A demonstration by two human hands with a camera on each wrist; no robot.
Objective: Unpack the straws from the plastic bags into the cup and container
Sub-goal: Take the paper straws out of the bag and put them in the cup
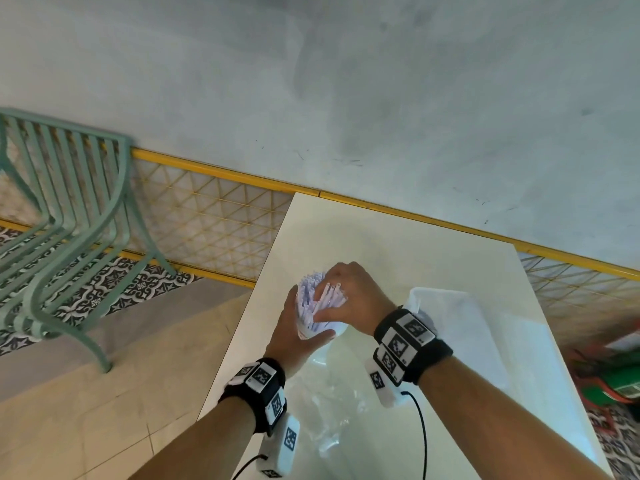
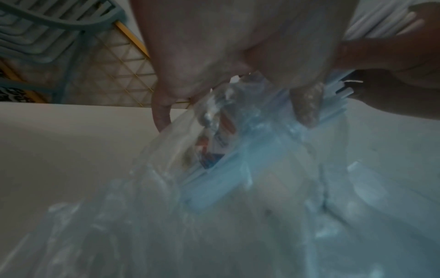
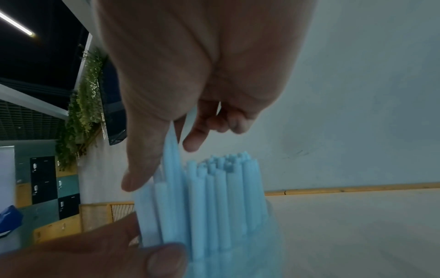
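A small white cup [image 1: 335,328] packed with pale blue-white straws [image 1: 310,292] stands near the middle of the white table [image 1: 415,244]. My left hand [image 1: 304,322] grips the cup from the left side, thumb across its front. My right hand [image 1: 330,296] comes down over the cup and holds a bunch of straws between thumb and fingers. In the right wrist view the straws [image 3: 214,197] stand upright under that hand [image 3: 166,156], one running up between thumb and finger. Crumpled clear plastic bags [image 1: 332,410] lie on the table in front of me. The left wrist view is blurred, showing the plastic bags [image 2: 214,216].
A translucent white container [image 1: 460,327] sits on the table to the right of the cup. Stacked green metal chairs [image 1: 69,209] stand at the left on the floor. A grey wall with a yellow rail runs behind the table. Red and green items [image 1: 620,372] lie at the right.
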